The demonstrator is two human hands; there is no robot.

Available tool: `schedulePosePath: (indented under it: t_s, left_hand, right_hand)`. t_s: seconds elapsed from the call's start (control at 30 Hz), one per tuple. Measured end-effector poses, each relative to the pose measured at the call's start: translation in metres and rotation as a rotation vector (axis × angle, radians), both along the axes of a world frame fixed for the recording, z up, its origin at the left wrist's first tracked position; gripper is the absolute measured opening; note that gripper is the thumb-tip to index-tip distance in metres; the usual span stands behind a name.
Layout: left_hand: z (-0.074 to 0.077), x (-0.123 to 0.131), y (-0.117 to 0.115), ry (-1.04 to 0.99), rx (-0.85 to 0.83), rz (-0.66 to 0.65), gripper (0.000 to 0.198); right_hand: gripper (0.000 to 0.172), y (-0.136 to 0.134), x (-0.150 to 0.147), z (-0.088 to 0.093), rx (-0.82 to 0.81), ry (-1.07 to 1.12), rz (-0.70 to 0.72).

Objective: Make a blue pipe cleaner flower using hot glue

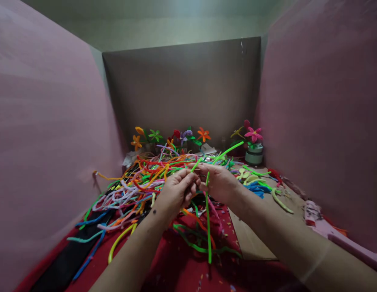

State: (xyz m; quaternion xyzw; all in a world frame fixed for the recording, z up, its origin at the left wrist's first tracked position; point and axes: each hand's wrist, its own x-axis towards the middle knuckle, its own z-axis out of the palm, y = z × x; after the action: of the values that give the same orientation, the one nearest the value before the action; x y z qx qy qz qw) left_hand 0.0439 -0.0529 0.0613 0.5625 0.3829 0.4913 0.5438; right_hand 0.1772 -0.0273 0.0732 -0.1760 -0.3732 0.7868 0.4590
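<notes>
Red cloth (176, 269) — pipe cleaners (140, 182), pink walls (39, 142)

I am boxed in by the left pink wall (48, 142), the right pink wall (328, 121) and a brown back panel (182, 93), so the open way in is from the near edge, over the bare red bench (176, 271) and the flat cardboard sheet (249, 241). A tangled heap of pipe cleaners (136, 184) blocks the left and middle, with a row of flowers (176, 136) and a small pot (253, 156) along the back. A pink tool (326, 231) lies near the right wall, and a green pipe cleaner (208, 227) hangs down the middle gap.
</notes>
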Motion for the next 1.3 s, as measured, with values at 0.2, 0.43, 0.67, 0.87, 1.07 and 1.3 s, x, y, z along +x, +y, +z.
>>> schedulePosePath:
  t_s: [0.2, 0.43, 0.67, 0.87, 1.07, 1.3]
  left_hand:
    - [-0.003, 0.000, -0.001, -0.053, -0.102, -0.146, 0.027]
    - [-0.008, 0.004, -0.004, 0.001, -0.260, -0.225, 0.020]
    - [-0.009, 0.006, -0.007, 0.067, -0.191, -0.282, 0.025]
    - [-0.018, 0.005, -0.002, 0.095, -0.209, -0.217, 0.025]
    - [-0.018, 0.008, -0.008, 0.116, -0.275, -0.265, 0.020]
    - [-0.016, 0.007, -0.008, -0.008, -0.375, -0.433, 0.023]
  right_hand:
    - [0.011, -0.008, -0.002, -0.009, 0.188, 0.015, -0.043]
    - [0.029, 0.002, 0.009, -0.002, -0.038, 0.180, -0.254]
    - [0.020, 0.016, 0.017, -0.014, -0.029, 0.252, -0.271]
    - [0.017, 0.013, 0.028, -0.013, 0.015, 0.235, -0.273]
    - [0.022, 0.008, 0.042, -0.013, 0.028, 0.219, -0.311]
    - [0.020, 0.012, 0.057, -0.025, 0.045, 0.181, -0.299]
